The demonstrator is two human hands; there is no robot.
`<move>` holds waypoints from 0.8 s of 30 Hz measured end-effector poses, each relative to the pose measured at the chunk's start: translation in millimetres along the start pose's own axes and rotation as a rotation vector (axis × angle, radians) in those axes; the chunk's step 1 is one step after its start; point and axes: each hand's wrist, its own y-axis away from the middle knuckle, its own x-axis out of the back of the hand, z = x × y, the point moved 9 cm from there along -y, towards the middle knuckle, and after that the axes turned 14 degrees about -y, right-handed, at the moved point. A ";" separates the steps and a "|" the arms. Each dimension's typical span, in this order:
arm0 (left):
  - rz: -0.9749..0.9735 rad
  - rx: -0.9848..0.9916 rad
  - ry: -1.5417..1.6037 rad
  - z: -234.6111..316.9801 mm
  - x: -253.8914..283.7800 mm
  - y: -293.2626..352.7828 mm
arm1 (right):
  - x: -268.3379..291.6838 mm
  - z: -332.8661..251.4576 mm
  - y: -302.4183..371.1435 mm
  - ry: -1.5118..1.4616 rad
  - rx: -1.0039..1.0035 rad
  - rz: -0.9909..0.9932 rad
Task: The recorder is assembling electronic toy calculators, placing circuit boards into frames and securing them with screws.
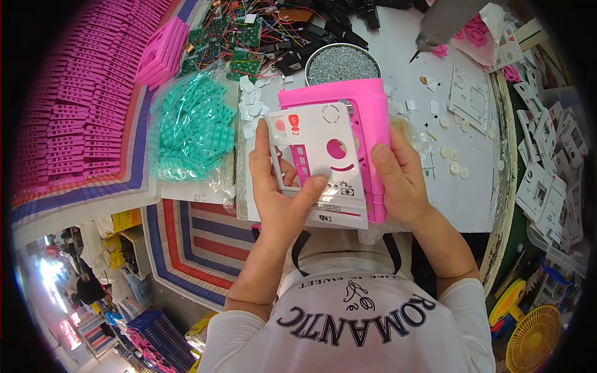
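My left hand [281, 202] is closed on a white plastic front panel [318, 140] with a round hole, a curved slot, a square window and red and black printed marks. Its thumb lies over the panel's face, while some fingertips show through the window. Behind the panel is a pink plastic housing [371, 112], gripped along its right edge by my right hand [403, 177]. The panel overlaps the housing at a slight tilt; whether the two are joined, I cannot tell. Just beyond the housing stands a round tin of small metal screws [342, 64].
Turquoise keypads [193, 127] lie bagged at left, beside stacked pink parts [93, 93]. Wired green circuit boards [244, 62] spread along the back. A dark power screwdriver [438, 28] hangs at upper right. White panels [541, 186] fill the right side; small white discs [454, 168] dot the table.
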 end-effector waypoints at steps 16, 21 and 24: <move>0.013 0.034 -0.130 2.1 -4.7 6.8 | -7.3 -2.0 -4.3 0.108 -0.036 -0.136; 0.062 -0.157 -0.329 23.6 -1.5 0.1 | 5.6 12.7 -8.3 -0.255 -0.141 0.032; 0.077 -0.244 -0.369 27.3 -4.8 -9.8 | 5.2 17.5 -6.2 -0.388 -0.182 0.088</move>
